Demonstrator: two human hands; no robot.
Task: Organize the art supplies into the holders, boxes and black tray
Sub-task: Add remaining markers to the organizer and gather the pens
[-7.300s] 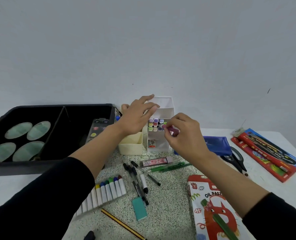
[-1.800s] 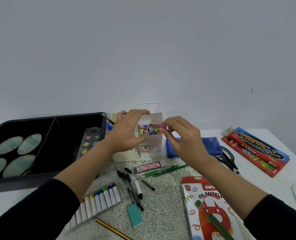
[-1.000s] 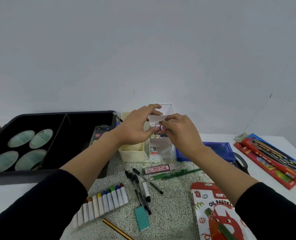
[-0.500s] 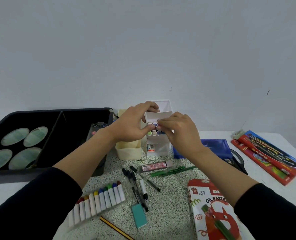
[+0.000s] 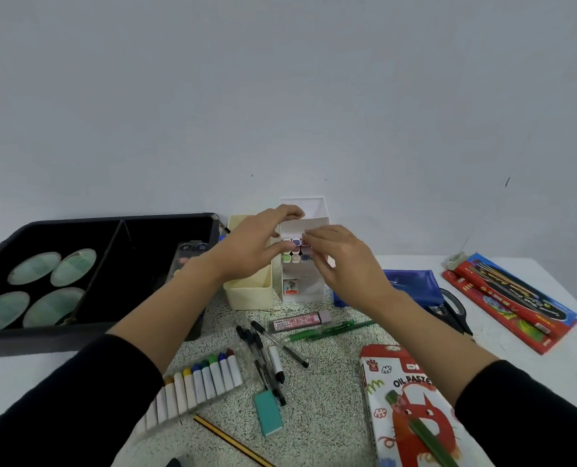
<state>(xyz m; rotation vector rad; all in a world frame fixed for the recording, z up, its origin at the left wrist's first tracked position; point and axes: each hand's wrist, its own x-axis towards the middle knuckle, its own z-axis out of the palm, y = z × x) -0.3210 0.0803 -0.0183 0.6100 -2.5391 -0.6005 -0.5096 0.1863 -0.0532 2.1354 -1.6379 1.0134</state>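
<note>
A white tiered holder (image 5: 302,291) stands at the back of the speckled mat, with several coloured markers (image 5: 295,251) stacked in its middle slot, caps facing me. My left hand (image 5: 253,246) grips the holder's left side, fingers curled over its upper edge. My right hand (image 5: 346,264) is at the slot's right end, fingertips pinching a pink marker (image 5: 305,245) that sits almost fully in. A cream holder (image 5: 248,294) stands just left of the white one. The black tray (image 5: 88,338) lies at the left.
On the mat lie paint tubes (image 5: 206,379), black pens (image 5: 263,348), a lead case (image 5: 297,322), green pens (image 5: 331,330), a teal eraser (image 5: 268,412) and a pencil (image 5: 233,443). An oil pastel box (image 5: 412,409), blue pouch (image 5: 412,284), scissors (image 5: 452,311) and red packs (image 5: 513,301) lie right.
My right hand brought the pink marker up to the white holder's slot and slid it in among the others. My left hand has stayed on the holder throughout.
</note>
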